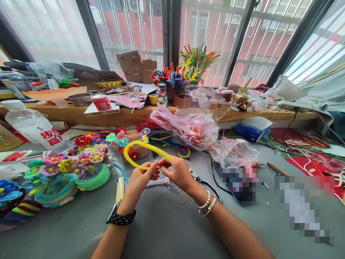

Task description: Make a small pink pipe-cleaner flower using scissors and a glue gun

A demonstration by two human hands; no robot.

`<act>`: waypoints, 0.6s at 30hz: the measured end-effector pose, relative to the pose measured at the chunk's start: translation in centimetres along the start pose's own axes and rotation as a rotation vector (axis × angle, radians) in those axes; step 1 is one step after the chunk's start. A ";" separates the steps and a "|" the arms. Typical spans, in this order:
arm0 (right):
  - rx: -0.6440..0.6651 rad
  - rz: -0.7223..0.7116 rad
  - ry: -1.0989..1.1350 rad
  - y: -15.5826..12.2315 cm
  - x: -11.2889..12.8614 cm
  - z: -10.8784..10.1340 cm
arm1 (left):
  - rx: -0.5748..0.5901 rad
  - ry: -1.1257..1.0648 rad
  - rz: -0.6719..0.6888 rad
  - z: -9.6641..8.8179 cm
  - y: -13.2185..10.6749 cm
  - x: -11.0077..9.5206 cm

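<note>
A fuzzy yellow pipe cleaner (132, 144) is bent into a large loop above the table. The thumb and fingers of my left hand (141, 180) pinch one part of it. My right hand (176, 172) is closed on it too, close beside the left, so the fingertips nearly meet. The exact spot where they grip is partly hidden by the fingers. Beneath the hands lies a pale purple pipe cleaner piece (157, 182). A lighter (120, 190) lies by my left wrist, and black-handled pliers or scissors (201, 181) are partly hidden behind my right hand.
Pipe cleaner flowers (88, 156) and coiled baskets (94, 177) crowd the left, near a water bottle (35, 126). A pink plastic bag (188, 126) lies ahead. On the right are a phone (237, 185), a cable and a blue tissue pack (252, 131). The shelf (129, 117) behind holds pots and bundles.
</note>
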State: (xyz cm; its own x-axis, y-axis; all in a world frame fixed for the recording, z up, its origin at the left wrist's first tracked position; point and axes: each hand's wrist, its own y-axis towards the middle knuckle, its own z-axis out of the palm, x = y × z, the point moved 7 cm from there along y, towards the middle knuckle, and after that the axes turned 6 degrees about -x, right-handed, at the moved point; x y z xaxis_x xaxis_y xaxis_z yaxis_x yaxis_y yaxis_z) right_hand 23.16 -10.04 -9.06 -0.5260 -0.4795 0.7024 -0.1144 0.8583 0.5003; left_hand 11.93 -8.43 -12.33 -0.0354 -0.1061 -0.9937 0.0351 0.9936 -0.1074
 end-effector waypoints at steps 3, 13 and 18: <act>0.002 0.004 -0.013 0.2 0.2 -0.1 | 0.027 0.000 -0.004 0.2 0.1 0.1; -0.006 -0.005 -0.118 0.6 0.9 -1.0 | 0.098 0.026 -0.039 0.0 0.3 0.3; 0.071 -0.052 -0.302 0.7 1.1 -0.6 | 0.096 0.003 -0.097 -0.1 0.6 1.1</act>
State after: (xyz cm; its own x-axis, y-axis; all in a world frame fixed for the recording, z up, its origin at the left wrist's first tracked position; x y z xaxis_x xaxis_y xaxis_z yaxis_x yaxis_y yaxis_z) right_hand 23.00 -10.06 -7.64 -0.7434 -0.4562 0.4891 -0.2005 0.8496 0.4878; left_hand 11.77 -7.96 -13.46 -0.0467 -0.2016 -0.9783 0.1267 0.9703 -0.2060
